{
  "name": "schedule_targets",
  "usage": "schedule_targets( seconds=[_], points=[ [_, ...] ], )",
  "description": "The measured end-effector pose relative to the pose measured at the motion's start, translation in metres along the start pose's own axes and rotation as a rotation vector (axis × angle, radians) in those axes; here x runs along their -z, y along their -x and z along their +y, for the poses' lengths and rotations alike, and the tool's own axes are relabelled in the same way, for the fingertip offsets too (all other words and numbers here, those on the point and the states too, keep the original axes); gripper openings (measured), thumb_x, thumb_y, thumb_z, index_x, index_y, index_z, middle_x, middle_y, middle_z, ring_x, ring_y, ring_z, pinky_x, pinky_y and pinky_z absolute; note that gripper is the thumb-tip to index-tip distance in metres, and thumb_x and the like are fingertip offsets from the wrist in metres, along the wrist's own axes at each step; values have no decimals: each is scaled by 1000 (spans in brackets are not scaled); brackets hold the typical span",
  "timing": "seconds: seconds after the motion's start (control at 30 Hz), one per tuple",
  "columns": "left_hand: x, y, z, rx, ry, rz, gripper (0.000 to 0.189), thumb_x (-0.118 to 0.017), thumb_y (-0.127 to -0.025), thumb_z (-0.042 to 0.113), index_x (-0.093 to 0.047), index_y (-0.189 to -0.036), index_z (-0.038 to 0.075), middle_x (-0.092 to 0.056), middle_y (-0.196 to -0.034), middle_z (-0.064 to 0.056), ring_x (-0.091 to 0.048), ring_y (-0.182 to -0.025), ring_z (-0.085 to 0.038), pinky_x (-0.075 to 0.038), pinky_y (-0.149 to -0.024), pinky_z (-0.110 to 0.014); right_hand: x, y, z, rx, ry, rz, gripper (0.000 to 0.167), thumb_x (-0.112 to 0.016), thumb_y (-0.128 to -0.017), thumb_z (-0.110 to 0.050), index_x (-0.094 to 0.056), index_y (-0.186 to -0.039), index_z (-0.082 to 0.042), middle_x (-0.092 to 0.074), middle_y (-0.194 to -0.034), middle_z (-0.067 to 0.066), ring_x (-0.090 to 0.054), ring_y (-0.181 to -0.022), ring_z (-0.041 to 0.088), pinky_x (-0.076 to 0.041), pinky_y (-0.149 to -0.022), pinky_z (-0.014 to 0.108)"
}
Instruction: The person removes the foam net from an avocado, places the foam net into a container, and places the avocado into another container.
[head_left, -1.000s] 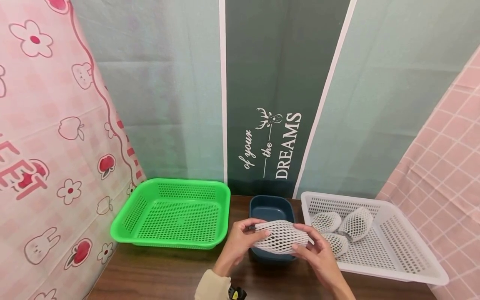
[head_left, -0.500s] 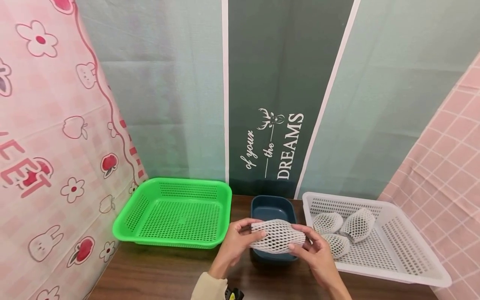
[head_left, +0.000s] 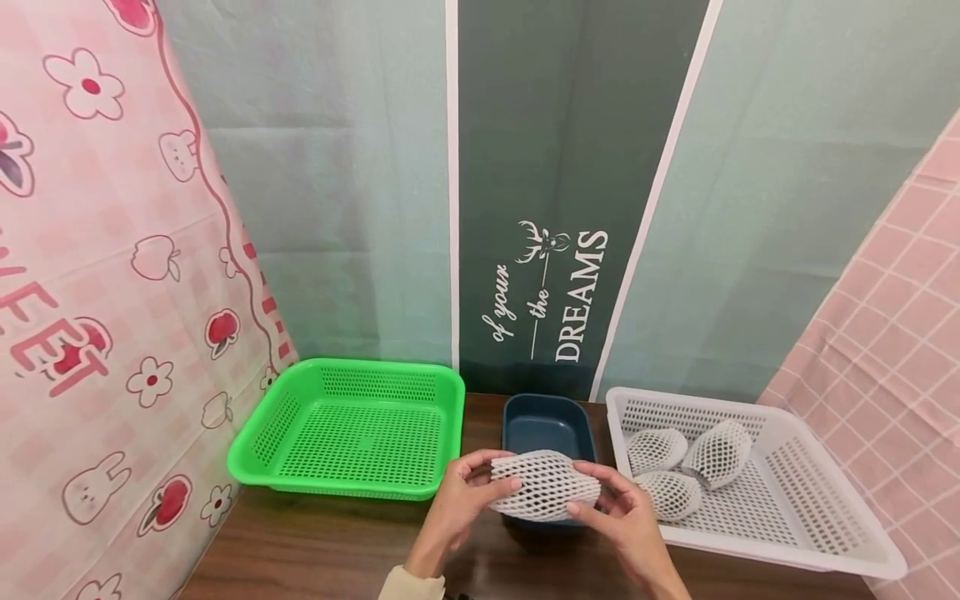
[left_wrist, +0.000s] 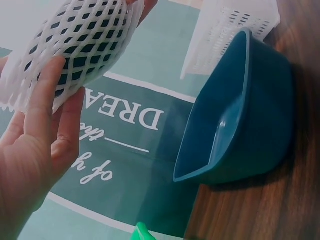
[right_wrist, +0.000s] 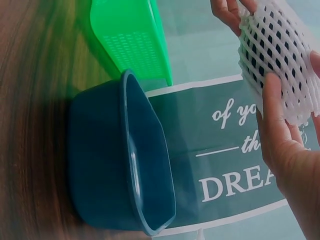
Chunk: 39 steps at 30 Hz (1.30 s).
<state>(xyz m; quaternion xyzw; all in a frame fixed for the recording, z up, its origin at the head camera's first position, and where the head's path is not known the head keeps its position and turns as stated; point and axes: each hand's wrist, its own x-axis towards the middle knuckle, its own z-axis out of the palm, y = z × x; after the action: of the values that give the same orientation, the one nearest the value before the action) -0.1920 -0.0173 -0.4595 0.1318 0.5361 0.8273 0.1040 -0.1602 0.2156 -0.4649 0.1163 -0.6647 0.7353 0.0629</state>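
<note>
In the head view both hands hold a plump white foam fruit net (head_left: pixel 546 486) lying sideways over the dark blue basin (head_left: pixel 547 427). Something dark shows through its mesh in the wrist views, but I cannot tell its kind. My left hand (head_left: pixel 459 500) grips the left end, thumb in front; my right hand (head_left: pixel 626 518) grips the right end the same way. From the left wrist, the fingers (left_wrist: pixel 45 95) press along the net's underside. From the right wrist, a finger (right_wrist: pixel 272 97) lies across the mesh. The basin stands on the table below the hands.
A green basket (head_left: pixel 360 433) stands on the left of the wooden table (head_left: pixel 300 542). On the right, a white basket (head_left: pixel 750 508) holds several netted pieces (head_left: pixel 717 454). Printed cloth hangs behind and at both sides.
The net and both hands have shifted slightly left and lower in the head view, with the grip at both ends kept. The head view has also shifted a little.
</note>
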Motion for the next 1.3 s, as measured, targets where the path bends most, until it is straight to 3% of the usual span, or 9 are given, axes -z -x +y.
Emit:
schedule_targets(
  seconds=[0.4, 0.6, 0.9, 1.3],
  points=[
    [12, 16, -6, 5, -25, -23, 44, -74, -81, -3, -57, -120, -15, -67, -105, -18, -66, -94, -23, -55, -75, -36, -2, 8, 10, -15, -51, -114, 49, -70, -77, 15, -53, -124, 15, -61, -124, 5, -61, -105, 21, -54, -80, 34],
    [19, 23, -11, 21, -54, -33, 44, -76, -80, 0, -59, -118, -12, -66, -106, -20, -65, -96, -26, -55, -77, -38, -3, 13, 13, -78, -20, -138, 48, -71, -79, 12, -54, -124, 13, -62, -122, 4, -62, -104, 23, -54, -80, 35],
    [21, 31, -22, 35, -50, -20, 44, -75, -80, -2, -58, -119, -14, -65, -108, -20, -64, -95, -25, -55, -77, -36, -6, 27, 28, -70, 29, -69, 47, -75, -75, 11, -56, -118, 15, -66, -115, -1, -64, -100, 19, -54, -78, 31],
    [26, 38, -40, 42, -65, 8, 40, -75, -80, -3, -60, -114, -15, -65, -106, -19, -65, -92, -23, -54, -76, -32, -8, 37, 46, -118, -15, -6, 50, -77, -70, 10, -57, -115, 18, -68, -110, 2, -66, -96, 19, -55, -75, 32]
  ],
)
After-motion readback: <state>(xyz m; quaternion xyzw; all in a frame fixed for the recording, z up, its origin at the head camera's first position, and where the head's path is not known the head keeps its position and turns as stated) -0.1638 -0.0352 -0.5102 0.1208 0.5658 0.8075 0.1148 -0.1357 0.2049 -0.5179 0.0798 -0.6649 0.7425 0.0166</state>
